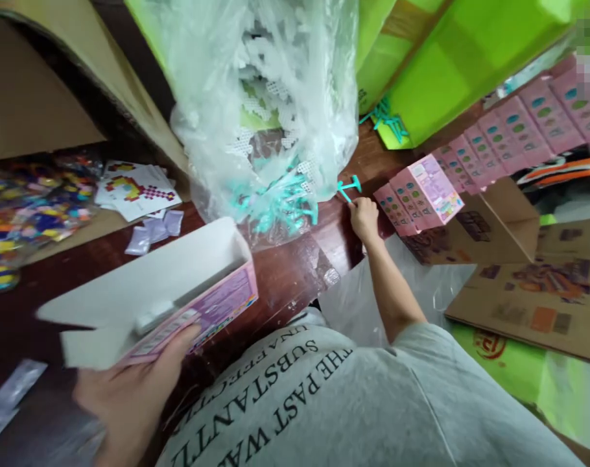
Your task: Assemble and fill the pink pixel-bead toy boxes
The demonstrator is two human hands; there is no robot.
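While left hand grips box, right hand pinches teal piece.

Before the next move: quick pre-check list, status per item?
1. Left hand grips the open pink box: ok.
2. Box mouth open, flap clear: ok; contents: cannot tell, interior blurred.
3. Right hand pinches a teal tool: ok, fingertips at its lower end.
4. Tool free of the clear plastic bag: ok, it sits just outside the bag.
5. Path from right hand to box across the dark tabletop: ok, only the bag's edge nearby.
6. Row of closed pink boxes undisturbed: ok.
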